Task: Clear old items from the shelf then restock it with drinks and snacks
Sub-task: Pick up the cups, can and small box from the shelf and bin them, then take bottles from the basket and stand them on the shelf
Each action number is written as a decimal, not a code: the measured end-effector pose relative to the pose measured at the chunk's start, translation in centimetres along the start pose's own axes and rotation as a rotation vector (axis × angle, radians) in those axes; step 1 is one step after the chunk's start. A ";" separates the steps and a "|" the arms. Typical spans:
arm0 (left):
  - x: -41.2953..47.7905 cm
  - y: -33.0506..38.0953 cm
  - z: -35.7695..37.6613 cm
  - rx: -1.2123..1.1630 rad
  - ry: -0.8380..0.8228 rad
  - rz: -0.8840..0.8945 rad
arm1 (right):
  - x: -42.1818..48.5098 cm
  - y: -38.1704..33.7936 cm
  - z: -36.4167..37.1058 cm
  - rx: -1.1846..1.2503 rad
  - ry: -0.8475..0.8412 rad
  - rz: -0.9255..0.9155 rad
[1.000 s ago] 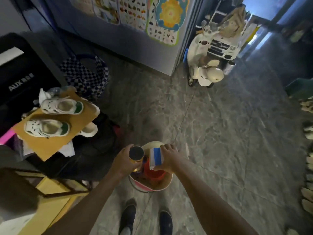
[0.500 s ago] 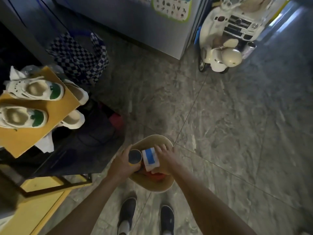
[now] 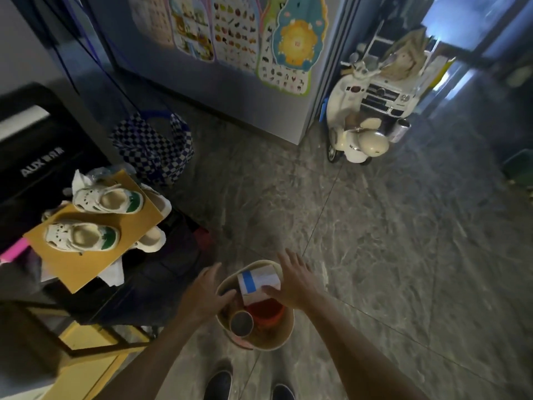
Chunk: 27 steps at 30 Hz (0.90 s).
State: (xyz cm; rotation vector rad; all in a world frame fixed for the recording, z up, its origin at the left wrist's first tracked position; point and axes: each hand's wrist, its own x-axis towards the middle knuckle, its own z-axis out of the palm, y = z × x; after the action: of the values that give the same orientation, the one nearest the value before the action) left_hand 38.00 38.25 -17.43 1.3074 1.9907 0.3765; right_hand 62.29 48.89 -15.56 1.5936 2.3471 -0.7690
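Note:
A round beige bucket point(image 3: 281, 339) stands on the floor in front of my feet. Inside it lie a white box with a blue stripe point(image 3: 258, 284), a dark-topped can point(image 3: 241, 323) and an orange-red item point(image 3: 266, 311). My left hand point(image 3: 203, 295) hovers at the bucket's left rim, fingers spread, holding nothing. Over the right rim, my right hand point(image 3: 295, 281) has its fingers apart and its thumb resting against the box. The yellow shelf frame point(image 3: 86, 339) is at the lower left.
White and green shoes point(image 3: 106, 199) sit on an orange board point(image 3: 72, 264) over a dark pile at left. A checkered bag point(image 3: 153, 148) stands behind it. A cream toy scooter point(image 3: 356, 134) is parked by the cabinet corner. Grey stone floor stretches to the right.
Both hands have let go: the can and the striped box now rest in the bucket, and the hands have opened at its rim. The camera has tilted up.

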 end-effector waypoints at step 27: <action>-10.0 10.4 -35.8 0.329 0.752 0.148 | -9.0 -20.0 -30.9 -0.030 0.610 -0.137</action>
State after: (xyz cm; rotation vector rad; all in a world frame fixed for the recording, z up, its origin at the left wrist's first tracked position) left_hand 22.34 38.92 17.83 1.6912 2.6630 0.7158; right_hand 51.47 52.15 20.63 1.8699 2.8820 -0.2822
